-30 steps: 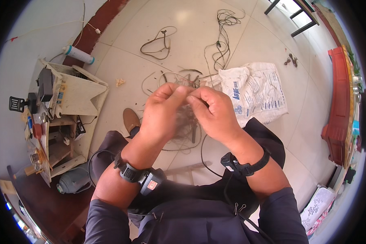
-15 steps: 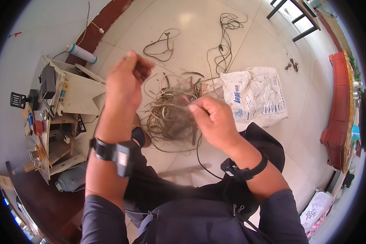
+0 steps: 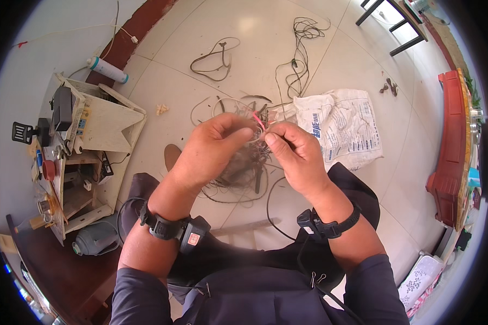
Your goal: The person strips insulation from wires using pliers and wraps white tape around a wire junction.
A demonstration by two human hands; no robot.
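Note:
Over a tangled heap of old wires (image 3: 238,176) on the floor, my two hands meet almost fingertip to fingertip. My right hand (image 3: 295,154) pinches a short pink wire (image 3: 258,120) between thumb and forefinger; the strand sticks up and to the left from the grip. Close beside it, my left hand (image 3: 209,149) is curled with thumb and fingers together. Its fingertips are blurred, so whatever they hold is hidden. Both hands cover part of the heap.
Right of the heap lies a white woven sack (image 3: 344,130). Loose cables (image 3: 295,70) and a smaller wire loop (image 3: 214,65) lie farther off. A cluttered wooden cabinet (image 3: 106,130) stands left, a red wooden piece of furniture (image 3: 450,146) right.
My left hand has come down and right from its raised place at the left, to beside my right hand. The right hand stays nearly in place, and the pink wire shows more clearly.

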